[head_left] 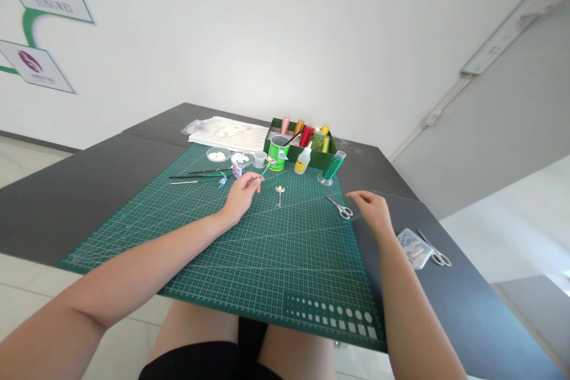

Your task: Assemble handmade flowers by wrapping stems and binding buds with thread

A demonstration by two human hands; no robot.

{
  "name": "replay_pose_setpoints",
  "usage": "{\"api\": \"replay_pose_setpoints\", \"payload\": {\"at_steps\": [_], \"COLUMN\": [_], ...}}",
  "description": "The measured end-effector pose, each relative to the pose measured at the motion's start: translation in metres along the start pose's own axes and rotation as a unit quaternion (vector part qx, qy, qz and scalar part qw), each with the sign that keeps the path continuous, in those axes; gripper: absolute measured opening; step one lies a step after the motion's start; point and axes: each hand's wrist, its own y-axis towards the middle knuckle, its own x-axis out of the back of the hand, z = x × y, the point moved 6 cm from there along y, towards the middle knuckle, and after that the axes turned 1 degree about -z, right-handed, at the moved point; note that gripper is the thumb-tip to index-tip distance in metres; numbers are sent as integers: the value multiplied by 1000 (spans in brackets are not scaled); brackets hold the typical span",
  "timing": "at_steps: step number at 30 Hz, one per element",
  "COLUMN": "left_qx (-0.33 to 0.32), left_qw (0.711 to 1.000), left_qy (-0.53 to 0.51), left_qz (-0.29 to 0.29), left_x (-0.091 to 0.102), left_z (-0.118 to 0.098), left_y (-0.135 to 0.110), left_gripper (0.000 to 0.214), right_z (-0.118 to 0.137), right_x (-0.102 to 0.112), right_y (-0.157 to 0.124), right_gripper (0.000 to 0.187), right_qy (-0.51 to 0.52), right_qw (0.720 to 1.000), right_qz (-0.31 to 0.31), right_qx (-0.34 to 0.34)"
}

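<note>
My left hand (243, 196) pinches the thin stem of a small pale flower (270, 161), which points up and away over the cutting mat (267, 267). Beyond the mat's right edge is my right hand (371, 209), its fingers pressed together; whatever may be between them is too small to make out. White-handled scissors (344, 211) lie just left of that hand. A second small cream flower (279, 190) with a short stem lies on the mat between my hands. Close to the left hand are a lilac flower (236, 171) and a light blue piece (222, 179).
Dark sticks (191, 176) lie at the left. Behind stand dishes with white pieces (218, 155), a green can (276, 160), a glue bottle (303, 160), a green thread spool (333, 167) and a box of spools (316, 160). A clear case (415, 248) and more scissors (439, 255) lie right.
</note>
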Motion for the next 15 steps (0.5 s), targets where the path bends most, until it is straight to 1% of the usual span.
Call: {"api": "replay_pose_setpoints", "payload": {"at_steps": [2, 4, 5, 6, 8, 10, 12, 14, 15], "left_qx": [-6, -16, -19, -21, -21, -20, -21, -26, -29], "left_qw": [1000, 999, 997, 996, 992, 988, 985, 982, 981], "left_qy": [6, 17, 24, 31, 42, 47, 46, 42, 38], "left_qz": [16, 46, 65, 83, 119, 147, 167, 183, 190], "left_x": [-3, -9, -12, -16, -24, -31, -37, -42, -44], "left_z": [-3, -6, -8, -9, -12, -14, -16, -18, -20], "left_y": [-2, -6, -9, -12, -19, -26, -33, -38, -40], "left_gripper": [17, 18, 19, 20, 20, 20, 21, 21, 21], "right_z": [3, 16, 25, 34, 52, 67, 81, 93, 99], "right_x": [4, 2, -3, -11, -30, -50, -71, -90, -98], "right_y": [-2, -7, -12, -17, -29, -44, -62, -81, -90], "right_gripper": [33, 34, 35, 35, 33, 33, 38, 45, 48], "right_qy": [-51, -94, -100, -87, -30, 43, 121, 202, 235], "right_qw": [997, 989, 986, 984, 983, 978, 964, 937, 921], "right_qz": [-53, -92, -93, -76, -13, 61, 155, 248, 284], "right_qx": [10, 60, 96, 132, 181, 195, 179, 144, 125]}}
